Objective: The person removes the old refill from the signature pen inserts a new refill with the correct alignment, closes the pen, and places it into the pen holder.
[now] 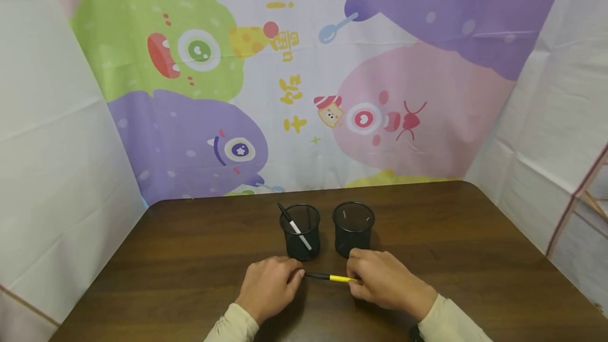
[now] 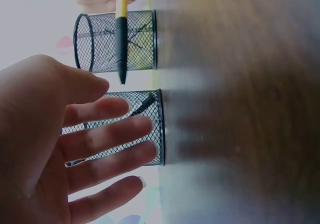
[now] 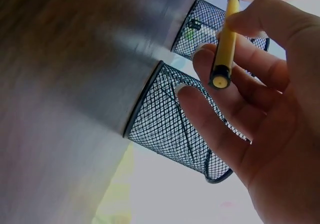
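Observation:
My right hand pinches a yellow pen between thumb and fingers, low over the table. The pen lies nearly level, its tapered black end pointing at my left hand. In the left wrist view, that hand's fingers are spread and loosely extended, with the thumb close to the black tip. Just beyond my hands stand two black wire-mesh pen holders, a left one and a right one, both upright. A white pen with a black cap leans inside the left holder.
The dark brown wooden table extends on all sides of the holders. A cartoon-printed cloth hangs behind its far edge, with white cloth walls on both sides.

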A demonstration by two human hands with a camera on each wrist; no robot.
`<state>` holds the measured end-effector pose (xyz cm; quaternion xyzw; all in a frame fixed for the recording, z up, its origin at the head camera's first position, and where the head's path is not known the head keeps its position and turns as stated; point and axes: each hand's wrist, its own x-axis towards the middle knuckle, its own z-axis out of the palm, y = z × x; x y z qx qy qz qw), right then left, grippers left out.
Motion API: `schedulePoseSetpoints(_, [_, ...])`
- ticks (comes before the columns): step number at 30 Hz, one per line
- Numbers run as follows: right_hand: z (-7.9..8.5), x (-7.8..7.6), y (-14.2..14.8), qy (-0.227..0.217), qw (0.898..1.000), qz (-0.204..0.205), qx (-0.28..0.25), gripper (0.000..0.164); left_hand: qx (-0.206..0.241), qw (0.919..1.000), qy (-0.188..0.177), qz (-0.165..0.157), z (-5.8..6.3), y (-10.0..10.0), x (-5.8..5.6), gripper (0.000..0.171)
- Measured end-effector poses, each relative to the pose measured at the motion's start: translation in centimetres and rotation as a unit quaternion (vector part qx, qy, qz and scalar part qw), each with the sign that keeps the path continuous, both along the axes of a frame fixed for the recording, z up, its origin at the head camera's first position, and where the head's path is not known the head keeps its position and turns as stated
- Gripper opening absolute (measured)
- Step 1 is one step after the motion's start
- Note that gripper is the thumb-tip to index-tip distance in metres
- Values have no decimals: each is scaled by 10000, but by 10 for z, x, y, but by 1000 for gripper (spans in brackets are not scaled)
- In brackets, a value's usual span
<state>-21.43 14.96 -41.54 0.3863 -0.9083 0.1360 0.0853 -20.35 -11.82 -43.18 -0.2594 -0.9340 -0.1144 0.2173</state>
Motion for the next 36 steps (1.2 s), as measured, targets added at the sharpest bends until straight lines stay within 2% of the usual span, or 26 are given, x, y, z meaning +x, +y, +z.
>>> schedulePoseSetpoints(6, [-1, 1, -3, 296, 9989, -267, -233, 15, 268, 9996, -79, 95, 0, 4, 1, 9])
schedulePoseSetpoints(14, [0, 3, -8, 754, 9937, -375, -736, 17, 729, 9934, -833, -306, 4, 16, 5, 13])
schedulePoseSetpoints(21, [-1, 5, -13, 825, 9903, -434, -1028, 14, 1097, 9843, -1275, -533, 3, 24, 8, 20])
schedulePoseSetpoints(25, [-1, 7, -16, 843, 9873, -409, -1279, 13, 1484, 9713, -1733, -667, 3, 29, 10, 28])
schedulePoseSetpoints(29, [0, 10, -20, 854, 9856, -394, -1404, 14, 1975, 9568, -1990, -765, 2, 34, 12, 36])
schedulePoseSetpoints(36, [-1, 14, -23, 877, 9824, -339, -1614, 15, 2902, 9317, -1981, -922, -4, 41, 14, 36])
